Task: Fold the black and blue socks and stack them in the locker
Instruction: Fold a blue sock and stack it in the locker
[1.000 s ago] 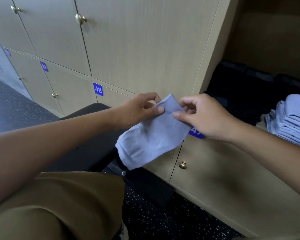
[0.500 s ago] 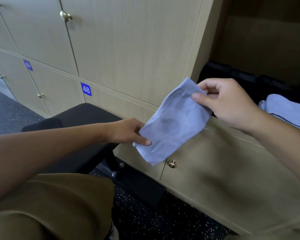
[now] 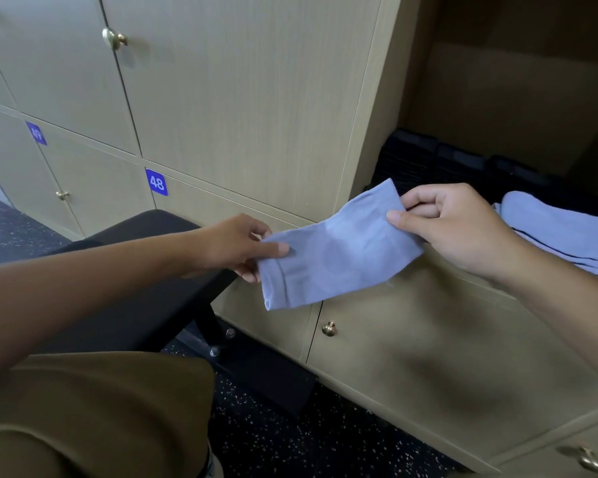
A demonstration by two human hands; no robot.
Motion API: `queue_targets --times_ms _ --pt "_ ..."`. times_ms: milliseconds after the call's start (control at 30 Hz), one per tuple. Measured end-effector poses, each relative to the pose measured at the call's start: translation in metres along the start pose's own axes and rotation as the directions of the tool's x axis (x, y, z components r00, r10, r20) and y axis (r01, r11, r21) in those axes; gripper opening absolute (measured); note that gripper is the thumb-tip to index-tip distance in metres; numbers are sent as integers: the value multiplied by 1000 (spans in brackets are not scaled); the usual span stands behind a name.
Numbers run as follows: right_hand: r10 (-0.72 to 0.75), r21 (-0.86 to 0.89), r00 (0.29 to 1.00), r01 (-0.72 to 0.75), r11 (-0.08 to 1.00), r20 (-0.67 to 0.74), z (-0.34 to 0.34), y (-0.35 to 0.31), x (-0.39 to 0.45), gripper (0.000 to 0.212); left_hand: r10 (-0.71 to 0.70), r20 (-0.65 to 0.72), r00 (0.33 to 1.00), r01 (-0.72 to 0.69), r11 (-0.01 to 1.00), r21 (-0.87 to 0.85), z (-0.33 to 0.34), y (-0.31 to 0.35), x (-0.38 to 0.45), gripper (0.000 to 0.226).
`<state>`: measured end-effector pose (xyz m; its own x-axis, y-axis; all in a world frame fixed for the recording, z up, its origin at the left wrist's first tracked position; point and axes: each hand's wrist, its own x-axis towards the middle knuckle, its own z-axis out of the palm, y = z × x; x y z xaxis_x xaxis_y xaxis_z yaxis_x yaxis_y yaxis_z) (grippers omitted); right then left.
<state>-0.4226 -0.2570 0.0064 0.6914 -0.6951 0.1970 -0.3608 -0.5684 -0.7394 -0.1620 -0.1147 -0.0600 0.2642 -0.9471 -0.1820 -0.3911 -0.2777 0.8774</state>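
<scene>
A blue sock point(image 3: 332, 257) was held stretched in the air just in front of the open locker point(image 3: 518, 108), the left hand point(image 3: 237, 248) pinching its lower end and the right hand point(image 3: 453, 225) pinching its upper end between thumb and curled fingers. Inside the locker, a stack of folded blue socks point(image 3: 560, 232) lay near the front edge. Black socks point(image 3: 442, 167) sat behind that stack, toward the locker's back wall.
</scene>
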Motion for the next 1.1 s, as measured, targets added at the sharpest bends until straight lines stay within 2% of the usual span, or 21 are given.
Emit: queue_targets --times_ms 133,233,367,600,833,900,1000,1100 --pt "-14 -18 1000 15 1000 28 10 -5 -6 7 32 -70 997 -42 989 -140 1 17 -8 29" --pt "-19 -4 999 19 1000 44 20 -12 -10 6 61 -65 996 -75 969 -234 10 32 -13 23" --pt "11 44 997 -15 999 82 32 -17 -13 6 44 -74 996 -64 950 -306 26 46 -15 28" --pt "62 57 989 -70 996 135 38 -20 -15 6 23 -72 997 -46 942 -333 39 56 -14 21" --pt "86 60 989 -94 994 121 34 -22 -18 9 88 -104 991 -116 942 -315 46 69 -11 22" --pt "99 96 990 -109 989 99 32 -22 -18 13 120 -99 988 -143 949 -282 50 72 -11 32" --pt "148 238 987 -159 958 65 27 -25 -18 22 164 -103 981 -188 937 -296 57 79 -10 52" --pt "214 435 975 -221 873 66 21 -34 -21 31 205 -141 968 -237 935 -263 62 89 -10 69"
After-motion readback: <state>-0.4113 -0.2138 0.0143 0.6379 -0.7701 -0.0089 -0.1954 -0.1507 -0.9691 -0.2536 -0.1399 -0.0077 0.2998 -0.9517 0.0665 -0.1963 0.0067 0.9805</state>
